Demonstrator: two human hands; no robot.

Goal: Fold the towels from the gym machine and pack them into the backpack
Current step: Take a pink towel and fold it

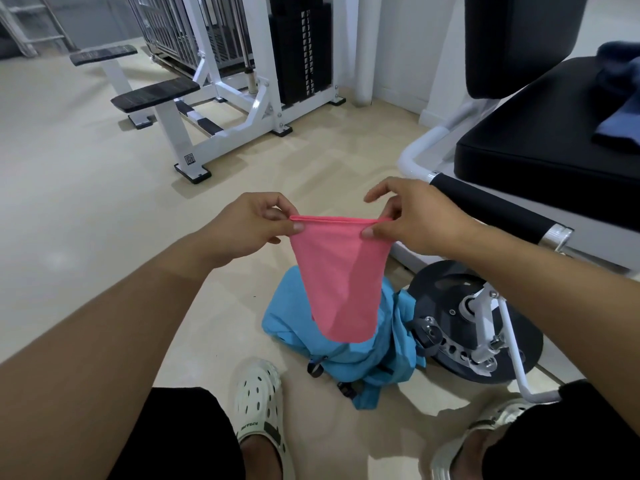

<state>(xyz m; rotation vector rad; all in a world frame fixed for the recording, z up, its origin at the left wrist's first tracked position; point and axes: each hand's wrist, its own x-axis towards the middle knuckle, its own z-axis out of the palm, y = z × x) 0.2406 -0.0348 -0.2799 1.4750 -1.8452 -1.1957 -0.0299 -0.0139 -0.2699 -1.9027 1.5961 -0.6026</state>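
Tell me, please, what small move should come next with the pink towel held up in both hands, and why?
Probably lower the folded pink cloth towel into the light blue fabric backpack on the floor directly beneath it. The left hand and right hand pinch its top corners, and it already hangs narrow. Whether the backpack's opening faces up cannot be told.

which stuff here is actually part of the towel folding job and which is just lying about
Part of the job:
- pink towel, pinched at its top corners by left hand and right hand
- blue backpack on the floor
- dark blue towels on the black seat

Just lying about:
- weight machine
- weight plate
- white clogs
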